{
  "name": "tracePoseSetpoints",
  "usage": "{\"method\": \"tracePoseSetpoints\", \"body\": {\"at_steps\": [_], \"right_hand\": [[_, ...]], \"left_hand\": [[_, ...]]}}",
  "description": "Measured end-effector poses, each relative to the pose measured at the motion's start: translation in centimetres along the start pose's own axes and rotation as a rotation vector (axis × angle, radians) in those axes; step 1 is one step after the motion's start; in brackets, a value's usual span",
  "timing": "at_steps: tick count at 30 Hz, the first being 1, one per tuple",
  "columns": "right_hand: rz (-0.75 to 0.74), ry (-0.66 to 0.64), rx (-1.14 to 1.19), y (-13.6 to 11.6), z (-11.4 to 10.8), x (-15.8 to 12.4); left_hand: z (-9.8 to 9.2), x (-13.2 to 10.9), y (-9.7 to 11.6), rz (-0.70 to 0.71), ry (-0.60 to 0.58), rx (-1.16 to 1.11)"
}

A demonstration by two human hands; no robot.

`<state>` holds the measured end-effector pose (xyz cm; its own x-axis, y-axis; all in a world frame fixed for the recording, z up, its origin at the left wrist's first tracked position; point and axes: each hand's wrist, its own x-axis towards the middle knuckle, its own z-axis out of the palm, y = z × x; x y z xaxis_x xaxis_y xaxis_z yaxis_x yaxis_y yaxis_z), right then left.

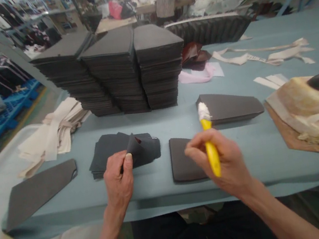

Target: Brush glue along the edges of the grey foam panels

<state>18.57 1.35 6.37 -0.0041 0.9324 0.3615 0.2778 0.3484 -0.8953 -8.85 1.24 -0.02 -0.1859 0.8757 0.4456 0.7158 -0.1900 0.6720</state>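
My left hand (118, 175) pinches the lifted edge of a dark piece (135, 150) on top of a small fanned pile of dark pieces (103, 149). In my right hand (222, 158) is a yellow brush (213, 155), its white-coated bristles pointing up and away from me. Beneath that hand lies a short dark stack (181, 158), partly hidden by it. Just behind the bristles sits another dark tapered stack (231, 107). A single dark tapered piece (43, 190) lies at the table's left end.
Three tall dark stacks (111, 70) stand at the back of the teal table (147, 117). Cream strips (57, 128) lie at left, more at back right. A yellowish container (303, 99) with a black handle rests on a brown board at right. Behind, a person (165, 0) is at another table.
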Motion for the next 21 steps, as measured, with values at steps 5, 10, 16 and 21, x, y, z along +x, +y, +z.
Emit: {"method": "tracePoseSetpoints", "body": {"at_steps": [5, 10, 16, 21], "right_hand": [[-0.04, -0.12, -0.063, 0.8, 7.4, 2.6], [-0.056, -0.251, -0.064, 0.4, 11.1, 3.6], [-0.13, -0.294, -0.012, -0.7, 11.3, 5.0], [-0.186, -0.268, -0.047, -1.6, 11.2, 5.5]], "left_hand": [[0.8, -0.7, 0.4, -0.05, 0.017, -0.076], [0.8, -1.2, 0.7, -0.183, 0.059, -0.227], [-0.1, -5.4, 3.0, -0.637, 0.141, -0.604], [1.7, -4.9, 5.1, -0.912, -0.005, -1.131]]}}
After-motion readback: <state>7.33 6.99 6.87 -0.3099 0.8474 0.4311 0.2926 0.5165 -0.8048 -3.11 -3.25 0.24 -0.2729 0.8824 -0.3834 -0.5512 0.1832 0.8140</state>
